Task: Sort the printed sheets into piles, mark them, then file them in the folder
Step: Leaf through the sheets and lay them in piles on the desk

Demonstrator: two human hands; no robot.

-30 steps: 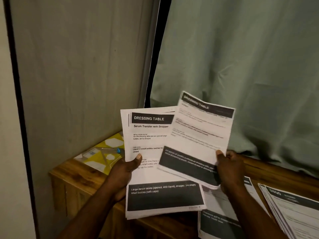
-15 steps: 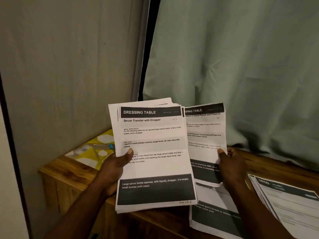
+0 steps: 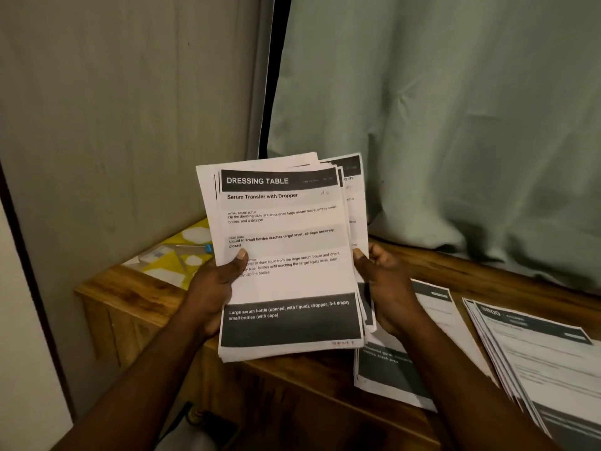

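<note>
**Head view: stack held in both hands above the table corner**

Surroundings. Beyond my left hand (image 3: 216,288), on the far corner of the wooden table (image 3: 136,284), lies a flat yellow item with white patches (image 3: 183,255). A slim thing with a blue tip (image 3: 207,248) rests on it; I cannot tell what either one is. Under my right hand (image 3: 387,288) and wrist a pile of printed sheets (image 3: 390,379) lies flat on the wood. Further out to the right is a second, fanned pile (image 3: 536,353), whose print is too blurred to read. A green curtain (image 3: 455,125) hangs behind the grip and a grey wall panel (image 3: 130,109) stands to its left. Nothing stands between the camera and the held paper.

Writing. The top sheet's header bar reads "DRESSING TABLE", with the title "Serum Transfer with Dropper". The bottom bar reads "Large serum bottle (opened, with liquid), dropper, 3-4 empty small bottles (with caps)".

Task item. The stack of sheets (image 3: 286,278) is upright, facing me, raised clear of the table. Its edges are uneven, and one sheet (image 3: 353,170) pokes out behind its right edge.

Grip. My left thumb is pressed on the front of the stack and my fingers are behind it, so the hand is clamped on its left edge. My right hand is curled round the right edge, thumb on the front.
</note>
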